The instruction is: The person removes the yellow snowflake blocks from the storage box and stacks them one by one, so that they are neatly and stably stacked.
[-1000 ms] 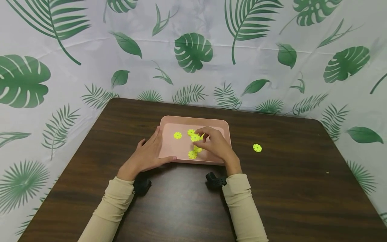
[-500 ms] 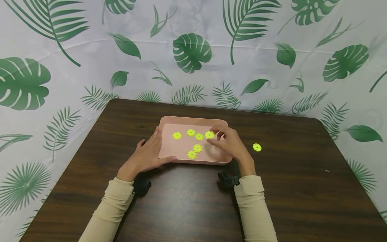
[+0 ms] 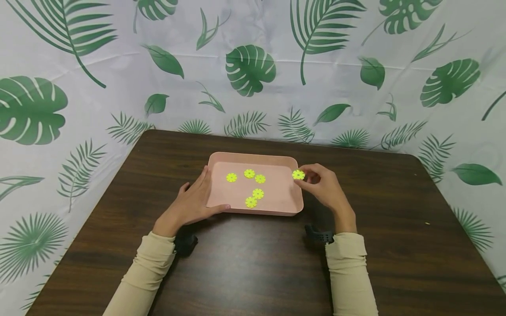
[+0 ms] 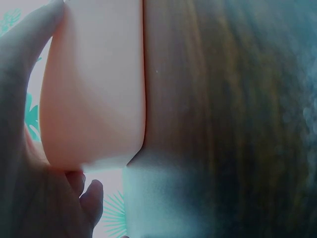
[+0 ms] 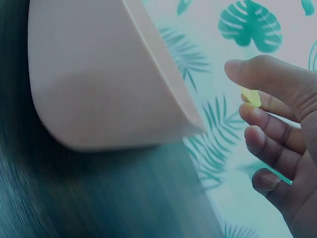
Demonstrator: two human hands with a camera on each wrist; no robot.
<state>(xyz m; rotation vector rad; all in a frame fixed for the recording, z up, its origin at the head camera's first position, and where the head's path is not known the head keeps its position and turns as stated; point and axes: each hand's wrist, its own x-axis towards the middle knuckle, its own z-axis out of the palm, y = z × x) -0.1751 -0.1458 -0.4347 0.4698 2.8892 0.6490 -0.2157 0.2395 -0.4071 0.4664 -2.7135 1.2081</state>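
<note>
Disc [image 3: 298, 174], bright yellow and notched like a flower: was pinched between thumb and forefinger of the right hand [image 3: 326, 188], with the remaining fingers loosely bent. In the head view, appeared across the right rim of the pink tray [image 3: 278, 195], nearer its far corner than its near one; in the right wrist view, showed small and partly hidden by the grip, apart from the tray's outer wall. Could not tell its exact height above the rim.

Saw the left hand [image 3: 189, 202] spread about the tray's near left corner, fingers laid along the left wall and thumb stretched along the near one, touching both. In the left wrist view, found the thumb up at the rim and some fingertips past the corner.

Counted five more discs flat inside the tray: a lone disc [image 3: 231, 177] toward the left, a far pair [image 3: 249, 174] close together around the middle, and a near pair [image 3: 251, 202] with edges meeting or overlapping, close to the near wall.

Noted the tray resting on a dark wood-grained table [image 3: 245, 263], before a white cloth [image 3: 253, 103] printed with green leaves. Noted also beige sleeves [image 3: 349, 267], black gear [image 3: 186, 244] at both wrists, and a pale speck [image 3: 427, 223] on the tabletop to the right.
</note>
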